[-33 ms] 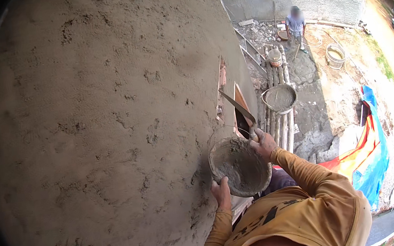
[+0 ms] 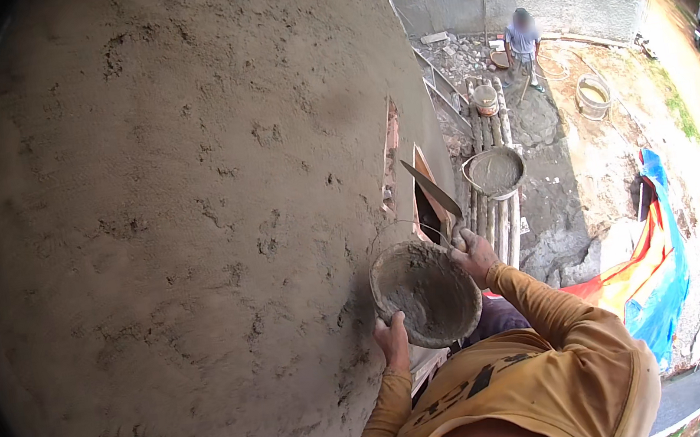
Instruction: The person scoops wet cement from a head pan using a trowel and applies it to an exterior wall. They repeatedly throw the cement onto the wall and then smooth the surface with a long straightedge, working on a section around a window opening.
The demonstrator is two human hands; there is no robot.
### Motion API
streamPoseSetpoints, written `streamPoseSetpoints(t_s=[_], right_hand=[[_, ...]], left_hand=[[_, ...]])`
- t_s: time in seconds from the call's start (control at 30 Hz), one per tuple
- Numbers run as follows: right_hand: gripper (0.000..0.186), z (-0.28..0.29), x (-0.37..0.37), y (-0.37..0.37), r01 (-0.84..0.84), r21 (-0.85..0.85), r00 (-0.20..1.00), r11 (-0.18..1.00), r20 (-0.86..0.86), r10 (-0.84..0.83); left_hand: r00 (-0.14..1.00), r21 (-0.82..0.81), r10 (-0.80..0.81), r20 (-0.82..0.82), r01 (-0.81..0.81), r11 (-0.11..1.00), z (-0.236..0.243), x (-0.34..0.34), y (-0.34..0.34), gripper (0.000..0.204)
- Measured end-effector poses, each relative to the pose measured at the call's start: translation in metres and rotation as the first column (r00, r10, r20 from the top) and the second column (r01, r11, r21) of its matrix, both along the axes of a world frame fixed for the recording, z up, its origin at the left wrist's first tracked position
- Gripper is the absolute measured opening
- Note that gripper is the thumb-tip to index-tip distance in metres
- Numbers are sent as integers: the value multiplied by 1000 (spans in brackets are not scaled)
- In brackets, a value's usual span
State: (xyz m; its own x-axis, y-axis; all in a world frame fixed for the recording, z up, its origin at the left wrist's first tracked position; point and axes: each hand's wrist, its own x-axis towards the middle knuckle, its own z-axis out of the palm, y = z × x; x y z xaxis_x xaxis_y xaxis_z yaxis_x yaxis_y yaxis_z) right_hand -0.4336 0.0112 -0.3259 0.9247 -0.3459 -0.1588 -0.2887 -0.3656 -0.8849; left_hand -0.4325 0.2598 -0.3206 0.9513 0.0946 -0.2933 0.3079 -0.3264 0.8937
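Observation:
My left hand [image 2: 393, 341] grips the near rim of a round metal pan [image 2: 426, 295] smeared with wet grey mortar, held close against a rough plastered wall [image 2: 193, 220]. My right hand [image 2: 473, 253] is closed on the handle of a pointed trowel [image 2: 433, 190], just above the pan's far rim. The trowel's blade points up and to the left, next to the wall's edge. I wear yellow long sleeves.
Far below, another pan of mortar [image 2: 495, 172] rests on a platform of wooden poles [image 2: 495, 222]. A person [image 2: 524, 38] stands on the ground by a small bucket [image 2: 486, 100] and a round tub [image 2: 593, 95]. A blue and orange tarp [image 2: 660, 268] lies at the right.

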Motion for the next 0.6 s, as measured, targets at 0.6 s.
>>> streamPoseSetpoints(t_s=[0.6], right_hand=[[20,-45,69,-122,87,339,987,937,97,-126]], left_hand=[[855,318,-496,150,433,843,32,58,-71,39]])
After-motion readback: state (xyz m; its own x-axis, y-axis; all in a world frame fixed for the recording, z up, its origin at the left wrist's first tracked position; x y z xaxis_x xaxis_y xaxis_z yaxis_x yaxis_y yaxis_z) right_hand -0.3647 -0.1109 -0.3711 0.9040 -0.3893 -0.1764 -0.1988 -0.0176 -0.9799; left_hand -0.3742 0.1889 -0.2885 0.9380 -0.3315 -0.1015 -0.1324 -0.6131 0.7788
